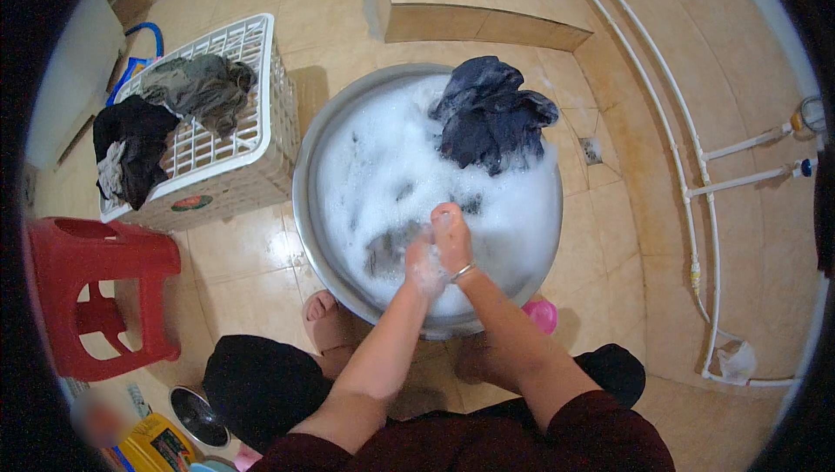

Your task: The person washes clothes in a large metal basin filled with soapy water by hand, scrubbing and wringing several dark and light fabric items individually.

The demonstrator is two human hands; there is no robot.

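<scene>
A large round metal basin (306,237) full of white soap suds (385,146) stands before me. My left hand (424,263), coated in foam, is pressed close against my right hand (451,234) over the near half of the suds. Fingers on both hands are curled, and what lies between them is hidden. A silver bracelet (464,270) circles my right wrist. Just left of my left hand, a soaked grey cloth (391,247) shows through the foam. One dark navy garment (492,116), wet and bunched, lies over the basin's far right rim.
At left, an upturned white plastic basket (261,100) carries a grey-green garment (202,87) and a black garment (134,146). A red plastic stool (104,296) is nearer. White pipes (678,146) run along the right wall. A tiled step (483,22) rises beyond the basin.
</scene>
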